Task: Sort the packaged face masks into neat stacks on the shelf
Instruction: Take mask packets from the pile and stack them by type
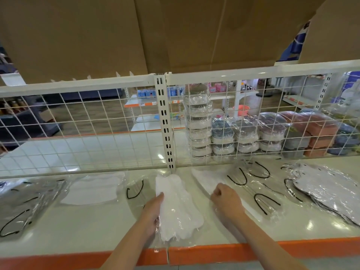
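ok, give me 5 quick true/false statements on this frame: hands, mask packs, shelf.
1. The left hand holds a white mask pack at the shelf's front edge. True.
2. The right hand hangs in the air above the shelf. False: it rests, fingers curled, on another white mask pack.
3. A pile of silver-grey mask packs lies at the far right of the shelf. True.
4. The back of the shelf is a solid panel. False: it is a white wire grid, with wrapped goods visible through it.
5. The shelf's front edge is blue. False: it is orange.
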The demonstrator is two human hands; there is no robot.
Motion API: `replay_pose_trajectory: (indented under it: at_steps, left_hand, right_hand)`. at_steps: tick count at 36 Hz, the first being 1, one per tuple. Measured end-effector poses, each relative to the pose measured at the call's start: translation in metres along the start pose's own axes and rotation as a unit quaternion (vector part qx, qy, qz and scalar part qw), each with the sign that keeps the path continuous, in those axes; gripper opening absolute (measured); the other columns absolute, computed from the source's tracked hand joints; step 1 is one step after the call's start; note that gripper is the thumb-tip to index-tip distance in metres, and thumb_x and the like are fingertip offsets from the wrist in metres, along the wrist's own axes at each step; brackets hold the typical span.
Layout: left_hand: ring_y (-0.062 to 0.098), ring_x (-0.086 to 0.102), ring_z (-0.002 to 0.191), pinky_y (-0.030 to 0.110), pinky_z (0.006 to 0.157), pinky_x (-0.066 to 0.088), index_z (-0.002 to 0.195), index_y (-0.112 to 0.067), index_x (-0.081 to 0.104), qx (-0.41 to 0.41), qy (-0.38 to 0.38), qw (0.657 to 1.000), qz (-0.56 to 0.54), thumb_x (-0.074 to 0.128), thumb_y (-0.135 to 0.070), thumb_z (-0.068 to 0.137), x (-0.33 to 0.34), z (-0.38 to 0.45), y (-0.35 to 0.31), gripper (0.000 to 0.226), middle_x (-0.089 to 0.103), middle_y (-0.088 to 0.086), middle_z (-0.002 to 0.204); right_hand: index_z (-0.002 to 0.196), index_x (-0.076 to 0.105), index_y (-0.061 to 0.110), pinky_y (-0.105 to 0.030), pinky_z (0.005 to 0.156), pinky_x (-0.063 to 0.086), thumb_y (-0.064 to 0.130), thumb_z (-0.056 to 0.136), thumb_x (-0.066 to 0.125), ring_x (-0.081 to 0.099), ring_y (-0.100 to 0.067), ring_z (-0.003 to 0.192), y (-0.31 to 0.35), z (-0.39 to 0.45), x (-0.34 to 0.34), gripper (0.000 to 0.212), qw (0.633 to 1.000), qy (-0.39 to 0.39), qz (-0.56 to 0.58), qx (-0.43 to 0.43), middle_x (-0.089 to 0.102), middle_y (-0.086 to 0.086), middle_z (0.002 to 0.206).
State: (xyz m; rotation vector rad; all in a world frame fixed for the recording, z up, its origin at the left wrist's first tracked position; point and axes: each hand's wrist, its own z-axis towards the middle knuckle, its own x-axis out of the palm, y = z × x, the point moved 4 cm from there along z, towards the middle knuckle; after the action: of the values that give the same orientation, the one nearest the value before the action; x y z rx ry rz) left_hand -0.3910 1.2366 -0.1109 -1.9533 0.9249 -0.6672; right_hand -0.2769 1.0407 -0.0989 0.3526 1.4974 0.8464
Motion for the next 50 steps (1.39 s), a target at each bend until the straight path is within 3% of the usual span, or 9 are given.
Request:
replay_pose_trajectory:
  at_steps: [7, 11, 16, 24, 30, 33, 38, 45, 50]
  left_hand:
    - [0.03, 0.069, 0.095, 0.038, 0.077, 0.056, 0.116, -0.006, 0.062, 0.023, 0.113, 0.993, -0.023, 0.065, -0.029, 0.084, 0.019, -0.015, -0.004, 0.04, 0.072, 0.014, 0.103]
    - [0.031, 0.067, 0.094, 0.038, 0.076, 0.054, 0.12, -0.001, 0.059, 0.061, 0.06, 0.996, -0.003, 0.063, -0.002, 0.086, 0.013, -0.01, -0.007, 0.034, 0.07, 0.017, 0.105]
    - [0.029, 0.066, 0.099, 0.045, 0.091, 0.05, 0.114, -0.005, 0.062, 0.111, 0.092, 0.989, -0.018, 0.058, 0.0, 0.088, 0.016, -0.014, -0.021, 0.027, 0.072, 0.012, 0.102]
    - [0.02, 0.067, 0.101, 0.037, 0.087, 0.053, 0.114, -0.016, 0.065, 0.278, 0.108, 0.951, 0.084, 0.08, -0.036, 0.059, 0.038, -0.032, -0.039, 0.06, 0.072, 0.002, 0.106]
    - [0.024, 0.069, 0.09, 0.033, 0.075, 0.056, 0.102, -0.012, 0.069, 0.263, 0.015, 0.964, 0.04, 0.069, -0.009, 0.082, 0.037, -0.031, -0.033, 0.02, 0.074, 0.007, 0.095]
    - [0.033, 0.065, 0.103, 0.047, 0.091, 0.05, 0.109, -0.006, 0.064, 0.194, 0.06, 0.968, -0.151, 0.065, -0.005, 0.081, 0.037, -0.029, -0.033, 0.028, 0.069, 0.017, 0.109]
    - [0.037, 0.057, 0.115, 0.055, 0.102, 0.04, 0.111, -0.007, 0.062, 0.164, 0.112, 0.945, -0.262, 0.065, -0.001, 0.071, 0.037, -0.025, -0.034, 0.04, 0.065, 0.018, 0.117]
    - [0.031, 0.066, 0.094, 0.042, 0.075, 0.058, 0.108, -0.015, 0.06, 0.215, 0.053, 0.963, -0.151, 0.087, -0.022, 0.048, -0.019, -0.013, -0.036, 0.066, 0.07, 0.012, 0.105]
    - [0.025, 0.062, 0.095, 0.038, 0.071, 0.057, 0.104, -0.009, 0.056, 0.177, 0.036, 0.98, -0.087, 0.077, 0.005, 0.066, -0.035, -0.008, -0.013, 0.045, 0.06, 0.012, 0.107]
  right_hand:
    - [0.091, 0.071, 0.037, -0.012, 0.096, 0.04, 0.031, 0.092, 0.058, 0.057, 0.005, 0.108, 0.04, -0.028, 0.024, 0.013, 0.936, 0.306, 0.145, -0.093, 0.066, 0.018, 0.113]
    - [0.094, 0.069, 0.017, -0.007, 0.085, 0.044, 0.0, 0.089, 0.055, 0.059, -0.008, 0.103, 0.029, -0.022, 0.016, 0.023, 0.93, 0.2, 0.308, -0.021, 0.066, 0.004, 0.11]
    - [0.123, 0.05, 0.015, -0.016, 0.092, 0.036, 0.012, 0.085, 0.067, 0.048, -0.009, 0.114, 0.018, -0.013, 0.004, 0.042, 0.947, 0.141, 0.288, -0.007, 0.052, 0.003, 0.121]
    - [0.086, 0.048, 0.03, -0.013, 0.066, 0.036, 0.013, 0.092, 0.056, 0.043, -0.003, 0.066, 0.034, -0.013, 0.0, 0.02, 0.969, 0.084, 0.2, -0.117, 0.044, 0.01, 0.071]
    - [0.134, 0.038, 0.018, -0.019, 0.098, 0.03, 0.023, 0.083, 0.071, 0.04, -0.006, 0.122, 0.022, -0.019, 0.014, 0.06, 0.961, 0.133, 0.238, -0.034, 0.044, 0.009, 0.125]
    - [0.136, 0.041, 0.011, -0.033, 0.103, 0.041, 0.031, 0.074, 0.079, 0.05, -0.018, 0.122, 0.013, -0.021, 0.022, 0.076, 0.904, 0.138, 0.393, 0.092, 0.049, -0.001, 0.132]
    - [0.12, 0.058, 0.008, -0.043, 0.094, 0.05, -0.001, 0.084, 0.06, 0.064, -0.03, 0.107, 0.032, -0.029, 0.027, 0.037, 0.759, 0.205, 0.613, 0.076, 0.067, -0.015, 0.114]
    - [0.117, 0.053, 0.011, -0.017, 0.075, 0.048, -0.002, 0.083, 0.062, 0.061, -0.013, 0.091, 0.024, -0.006, -0.007, 0.037, 0.931, 0.064, 0.361, -0.011, 0.064, 0.001, 0.101]
    - [0.115, 0.049, 0.022, -0.029, 0.086, 0.043, -0.001, 0.078, 0.069, 0.051, -0.011, 0.097, -0.001, -0.002, -0.004, 0.047, 0.949, 0.071, 0.307, 0.021, 0.052, 0.003, 0.11]
